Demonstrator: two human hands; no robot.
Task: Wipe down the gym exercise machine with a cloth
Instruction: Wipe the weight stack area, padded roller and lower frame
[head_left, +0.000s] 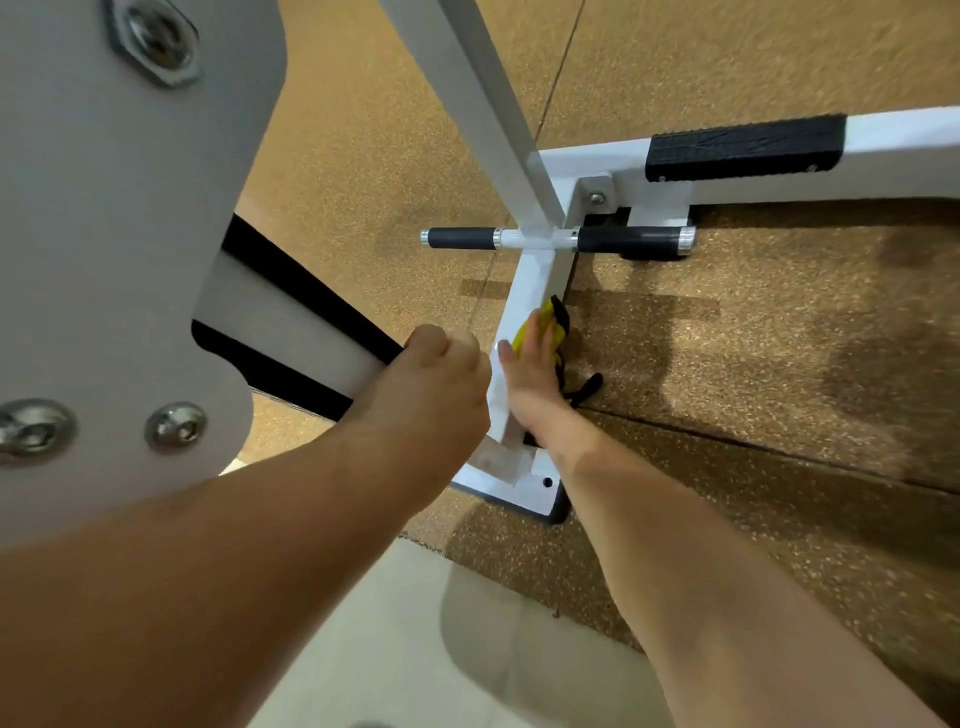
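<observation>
Left hand (441, 364) curls round the grey flat machine arm (291, 332) for bracing while the flat-fingered right hand (527, 371) presses the yellow-and-black cloth (557, 332) along the white steel base rail (530, 280).

left hand (441, 364) curled round frame bar (304, 332), arm outstretched | right hand (530, 371) flat, fingers straight, pressing cloth (557, 332)

Head view, looking down. My left hand (441, 364) curls round the end of a grey bar (291, 327) of the gym exercise machine (493, 104). My right hand (524, 374), fingers straight, presses a yellow cloth (548, 325) flat on the white base rail (524, 280), near the cross handle (556, 239) with its black grips. A black treaded foot pad (748, 148) sits on the far rail. Grey bolted plate (104, 260) at left; speckled rubber floor (779, 338) beneath.
</observation>
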